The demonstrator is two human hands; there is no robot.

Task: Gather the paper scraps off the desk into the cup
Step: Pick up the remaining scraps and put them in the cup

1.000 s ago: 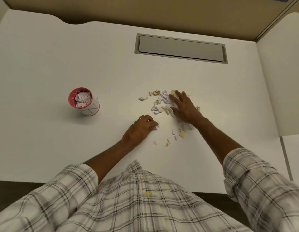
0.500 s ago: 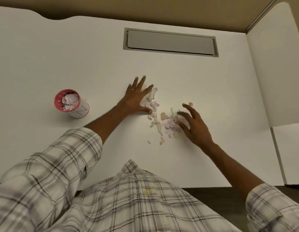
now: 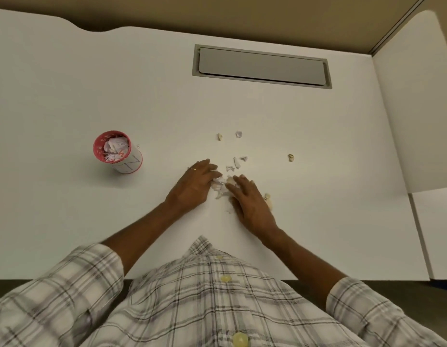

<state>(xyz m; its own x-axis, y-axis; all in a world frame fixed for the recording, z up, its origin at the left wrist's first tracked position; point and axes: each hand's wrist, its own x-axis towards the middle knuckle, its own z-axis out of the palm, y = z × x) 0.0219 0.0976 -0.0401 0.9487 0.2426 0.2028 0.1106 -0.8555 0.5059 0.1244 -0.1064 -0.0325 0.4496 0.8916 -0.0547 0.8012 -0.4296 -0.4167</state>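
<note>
White desk (image 3: 67, 71), left hand (image 3: 196, 182) and right hand (image 3: 247, 199) flat, fingers together, cupping the scrap pile (image 3: 220, 184): squeeze snug before lifting to the cup (image 3: 117, 151).

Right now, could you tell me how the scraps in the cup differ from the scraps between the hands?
The scraps in the cup sit packed together below the red rim, while the scraps between the hands lie loose on the desk. The cup scraps show orange marks; the desk ones look plain white and tan. Nothing touches the cup scraps, whereas the left hand and right hand press in on the desk scraps. Both are small torn paper.
</note>
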